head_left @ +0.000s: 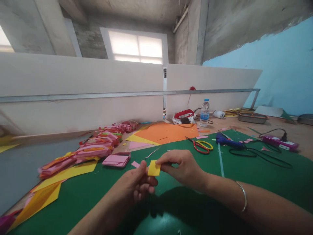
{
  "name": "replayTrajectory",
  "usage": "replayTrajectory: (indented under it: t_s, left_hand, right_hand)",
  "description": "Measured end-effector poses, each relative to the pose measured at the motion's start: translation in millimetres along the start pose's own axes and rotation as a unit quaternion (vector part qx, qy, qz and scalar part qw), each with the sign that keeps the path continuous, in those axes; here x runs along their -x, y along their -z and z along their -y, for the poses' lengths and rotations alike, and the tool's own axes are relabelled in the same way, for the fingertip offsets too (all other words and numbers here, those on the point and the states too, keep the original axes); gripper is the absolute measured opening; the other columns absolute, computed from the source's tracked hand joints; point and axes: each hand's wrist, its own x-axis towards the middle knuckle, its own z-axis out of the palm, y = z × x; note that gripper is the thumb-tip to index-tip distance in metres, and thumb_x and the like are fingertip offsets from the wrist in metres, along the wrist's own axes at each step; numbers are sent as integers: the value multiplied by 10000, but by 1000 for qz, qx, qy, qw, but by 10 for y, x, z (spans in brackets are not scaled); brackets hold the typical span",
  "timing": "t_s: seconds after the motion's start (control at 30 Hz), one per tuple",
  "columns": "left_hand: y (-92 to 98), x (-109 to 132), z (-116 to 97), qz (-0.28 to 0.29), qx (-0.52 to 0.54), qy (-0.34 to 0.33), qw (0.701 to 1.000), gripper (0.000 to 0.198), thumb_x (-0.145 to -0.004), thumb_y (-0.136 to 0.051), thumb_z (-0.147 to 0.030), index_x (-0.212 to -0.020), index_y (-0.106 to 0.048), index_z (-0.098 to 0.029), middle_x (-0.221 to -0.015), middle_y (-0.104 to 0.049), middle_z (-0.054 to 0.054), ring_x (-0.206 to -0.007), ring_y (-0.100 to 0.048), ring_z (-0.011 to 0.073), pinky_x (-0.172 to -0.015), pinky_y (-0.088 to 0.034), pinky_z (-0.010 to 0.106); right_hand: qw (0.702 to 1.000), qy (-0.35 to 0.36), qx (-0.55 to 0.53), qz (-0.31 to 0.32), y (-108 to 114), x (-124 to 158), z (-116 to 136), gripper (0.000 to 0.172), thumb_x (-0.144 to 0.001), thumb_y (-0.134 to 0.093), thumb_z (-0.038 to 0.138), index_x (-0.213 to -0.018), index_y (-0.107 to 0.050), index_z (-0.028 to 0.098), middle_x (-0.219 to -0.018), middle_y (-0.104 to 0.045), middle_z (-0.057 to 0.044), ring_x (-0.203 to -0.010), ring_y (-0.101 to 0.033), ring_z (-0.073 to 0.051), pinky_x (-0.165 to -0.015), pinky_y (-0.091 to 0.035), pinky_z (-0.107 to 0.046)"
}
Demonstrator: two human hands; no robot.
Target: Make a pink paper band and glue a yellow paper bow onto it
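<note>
A small yellow paper piece (pixel 154 168) is held up over the green mat (pixel 117 199), between my two hands. My left hand (pixel 143 182) pinches its left edge with the thumb on top, the other fingers curled below. From the upper right, my right hand (pixel 182 168) grips the corner between thumb and forefinger. Behind my left hand lie a folded pink paper piece (pixel 116 160) and a small pink scrap (pixel 135 164). Scissors (pixel 201 146) with red and yellow handles rest on the mat beyond my right hand.
Pink folded paper pieces (pixel 95 147) form a long pile at the left, beside yellow sheets (pixel 70 171). Orange paper (pixel 168 132) lies at the back. To the right are a blue glue gun (pixel 228 142), a purple power strip (pixel 281 143) with cables, and a water bottle (pixel 204 114).
</note>
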Motion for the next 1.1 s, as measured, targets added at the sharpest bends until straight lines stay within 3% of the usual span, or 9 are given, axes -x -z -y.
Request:
replayTrajectory:
  t_s: [0.1,0.23,0.4,0.47,0.73,0.83,0.97,1.03,1.1]
  left_hand:
    - [3,9,16,-1,-50,-49,998,282,-573,-751,-369,-686,-628,-142,-521,-573,-29,-460,-462,56,-466,-307,165]
    - [33,47,-42,-41,-160,-112,980,216,-619,-716,-357,-598,-634,-158,-447,-527,-47,-456,-398,68,-456,-280,184]
    - [-23,78,-35,-46,-215,-151,964,175,-635,-685,-341,-650,-662,-169,-526,-594,-32,-524,-489,103,-512,-346,201]
    - [-46,71,-1,-39,-211,-157,964,204,-616,-691,-362,-689,-671,-173,-610,-639,-9,-602,-544,138,-556,-388,218]
    - [40,12,-30,-70,-304,-155,937,240,-632,-646,-436,-649,-654,-197,-631,-648,2,-634,-562,177,-580,-412,241]
    - [43,33,-57,-108,-287,-157,939,234,-648,-630,-455,-676,-641,-223,-666,-657,-3,-684,-595,191,-554,-429,230]
    - [36,42,-32,-124,-199,-136,963,224,-610,-683,-426,-625,-593,-221,-721,-693,-1,-772,-633,200,-581,-481,229]
    - [39,34,-19,-118,-171,-130,969,234,-607,-694,-423,-619,-585,-216,-744,-708,1,-753,-637,184,-608,-494,229]
    - [43,27,-16,-108,-147,-129,975,239,-603,-702,-420,-634,-589,-211,-789,-724,14,-740,-641,178,-650,-505,238]
  right_hand:
    - [999,-10,-14,35,-16,11,-15,183,-776,-527,111,-853,-683,165,-782,-683,-34,-688,-617,-119,-647,-481,-220]
    - [986,-92,-115,78,-34,24,-35,292,-799,-524,182,-1083,-576,133,-780,-645,-30,-657,-600,-110,-607,-483,-220]
    - [980,-156,-65,102,-57,36,-52,66,-743,-573,182,-754,-599,123,-573,-569,17,-501,-540,-89,-457,-402,-172]
    - [976,-177,-66,112,-63,42,-59,49,-732,-565,162,-732,-595,123,-560,-561,23,-474,-531,-82,-434,-389,-161]
    - [978,-108,-21,180,-66,22,-106,88,-716,-598,152,-782,-653,130,-602,-586,29,-551,-539,-67,-518,-393,-147]
    - [975,-130,-46,172,166,-65,1,94,-739,-589,193,-777,-651,133,-624,-606,11,-563,-566,-79,-527,-424,-167]
    - [981,-149,-112,50,790,-221,200,162,-787,-580,302,-823,-611,148,-697,-643,-12,-547,-582,-76,-516,-458,-184]
    - [987,-148,-41,51,1095,-298,197,211,-822,-536,341,-883,-596,147,-737,-650,-25,-553,-584,-81,-513,-460,-193]
    - [967,-177,148,106,1307,-363,76,251,-873,-458,344,-938,-590,141,-804,-654,-44,-637,-606,-98,-568,-475,-205]
